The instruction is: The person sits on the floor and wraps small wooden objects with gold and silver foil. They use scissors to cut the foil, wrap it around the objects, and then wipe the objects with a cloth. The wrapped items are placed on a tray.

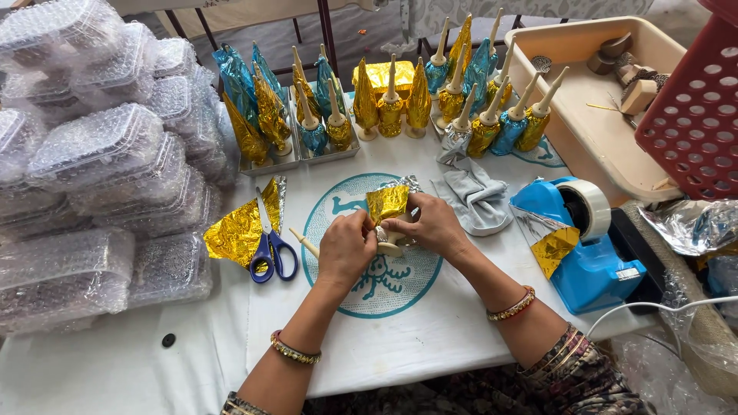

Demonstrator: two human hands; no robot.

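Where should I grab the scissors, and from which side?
Take the scissors by the blue handle loops at the near end, coming from above on the near side. They lie flat, blades pointing away over the gold foil, so the loops are the blunt, open part, close to the left hand.

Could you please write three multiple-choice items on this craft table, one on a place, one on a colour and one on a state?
1. Where do the scissors lie?
A. Left of the left hand, on a gold foil sheet
B. Inside the beige tub
C. On the tape dispenser

2. What colour is the tape dispenser?
A. Red
B. Blue
C. Green

3. What is the state of the two hands?
A. Both flat on the table
B. Both closed on a small piece wrapped in gold foil
C. One holds the scissors

Answers:
1 A, the blue handles rest on the foil left of that hand.
2 B, its body is blue.
3 B, the right hand and the left pinch it between them.
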